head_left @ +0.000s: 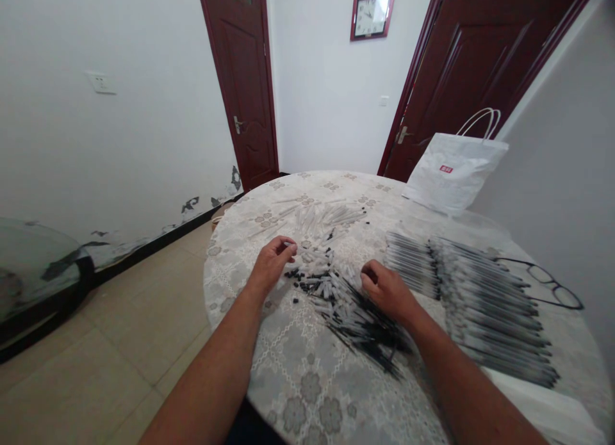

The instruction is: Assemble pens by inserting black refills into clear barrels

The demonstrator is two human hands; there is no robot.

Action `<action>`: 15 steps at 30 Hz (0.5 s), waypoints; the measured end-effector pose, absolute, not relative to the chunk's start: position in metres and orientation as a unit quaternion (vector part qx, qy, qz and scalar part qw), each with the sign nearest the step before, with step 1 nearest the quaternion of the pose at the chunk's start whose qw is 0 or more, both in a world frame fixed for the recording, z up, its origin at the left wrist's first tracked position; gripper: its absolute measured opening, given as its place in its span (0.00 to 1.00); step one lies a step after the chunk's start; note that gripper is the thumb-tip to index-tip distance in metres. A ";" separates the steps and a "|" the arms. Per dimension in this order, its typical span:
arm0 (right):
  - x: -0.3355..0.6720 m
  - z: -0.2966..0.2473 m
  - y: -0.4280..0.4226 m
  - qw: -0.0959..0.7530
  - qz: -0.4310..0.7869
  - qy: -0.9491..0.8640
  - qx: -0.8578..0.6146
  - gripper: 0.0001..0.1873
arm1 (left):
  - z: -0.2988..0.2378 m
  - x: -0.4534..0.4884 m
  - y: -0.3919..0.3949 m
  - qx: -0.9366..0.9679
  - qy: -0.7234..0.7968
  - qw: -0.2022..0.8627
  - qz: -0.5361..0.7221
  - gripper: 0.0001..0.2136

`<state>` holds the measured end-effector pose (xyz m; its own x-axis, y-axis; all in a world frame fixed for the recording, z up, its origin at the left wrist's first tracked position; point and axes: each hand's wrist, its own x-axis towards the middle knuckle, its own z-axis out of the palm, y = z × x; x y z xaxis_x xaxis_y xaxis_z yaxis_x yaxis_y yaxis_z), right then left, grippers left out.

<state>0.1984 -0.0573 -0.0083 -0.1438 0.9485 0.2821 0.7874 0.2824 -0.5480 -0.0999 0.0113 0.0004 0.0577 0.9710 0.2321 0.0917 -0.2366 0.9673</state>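
Note:
My left hand (276, 259) hovers at the left side of the loose pen parts, thumb and fingers brought together; whatever is between them is too small to make out. Near it lie small black caps (295, 282) and whitish plastic pieces (314, 256). My right hand (384, 288) is curled closed over the right edge of a heap of black pen refills (369, 326), its grip hidden. Clear pen barrels (321, 218) are spread farther back. To the right of my right hand, grey-black pens (504, 317) lie in a dense row beside a second row of pens (410, 259).
All this lies on a round table with a patterned tablecloth (310, 384). A white paper bag (454, 176) stands at the back right. Black-framed glasses (541, 275) rest beyond the pens, and a white object (542, 403) lies at the near right.

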 end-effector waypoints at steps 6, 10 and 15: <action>0.194 -0.005 -0.054 0.454 0.317 -0.640 -0.532 0.21 | 0.011 -0.090 0.002 0.494 0.370 0.537 0.575 0.15; 0.187 0.003 -0.058 0.560 0.420 -0.554 -0.451 0.31 | 0.023 -0.073 -0.003 0.447 0.354 0.560 0.601 0.19; 0.181 0.012 -0.061 0.625 0.473 -0.491 -0.381 0.30 | 0.038 -0.042 -0.006 0.344 0.317 0.621 0.629 0.19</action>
<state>0.1807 -0.0612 0.0122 0.0713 0.9649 0.2527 -0.2171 0.2623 -0.9403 -0.0418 -0.0056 0.0384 0.0079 0.9993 0.0375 -0.5630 -0.0266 0.8260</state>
